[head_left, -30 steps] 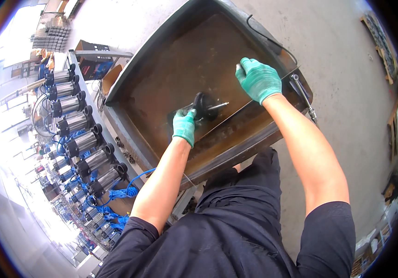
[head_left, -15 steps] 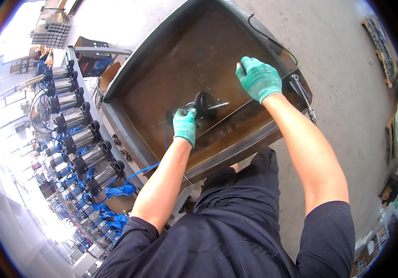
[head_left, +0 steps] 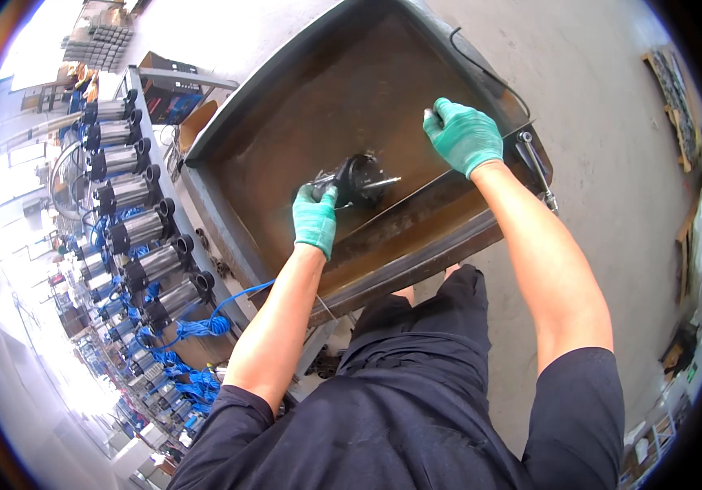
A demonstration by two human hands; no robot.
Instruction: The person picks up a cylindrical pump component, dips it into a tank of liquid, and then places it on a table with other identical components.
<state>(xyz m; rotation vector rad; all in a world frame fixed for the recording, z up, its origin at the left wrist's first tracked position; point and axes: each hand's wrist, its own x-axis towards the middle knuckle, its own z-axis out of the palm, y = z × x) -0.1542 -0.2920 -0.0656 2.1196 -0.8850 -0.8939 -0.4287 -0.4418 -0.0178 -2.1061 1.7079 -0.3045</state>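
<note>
My left hand (head_left: 315,222), in a green glove, is closed on the near left side of a black and silver pump (head_left: 353,181). The pump lies tilted, partly under the brownish water of a large grey tank (head_left: 251,75). From its right side sticks a thin metal fitting (head_left: 382,183) with a brass-coloured tip. My right hand (head_left: 467,140), also green-gloved, hovers over the tank's right part, apart from the pump. Its fingers are curled with the thumb near the forefinger; what they hold, if anything, is hidden.
A ratchet wrench (head_left: 535,167) lies on the tank's right corner; a black hose (head_left: 490,75) hangs over the far right rim. Left of the tank, a rack holds a row of steel-bodied pumps (head_left: 129,193). Coiled blue cable (head_left: 204,327) hangs beside them.
My left hand has shifted slightly left and the pump's dark round end shows more above the water. My right hand stays raised, its thumb and forefinger a little further apart.
</note>
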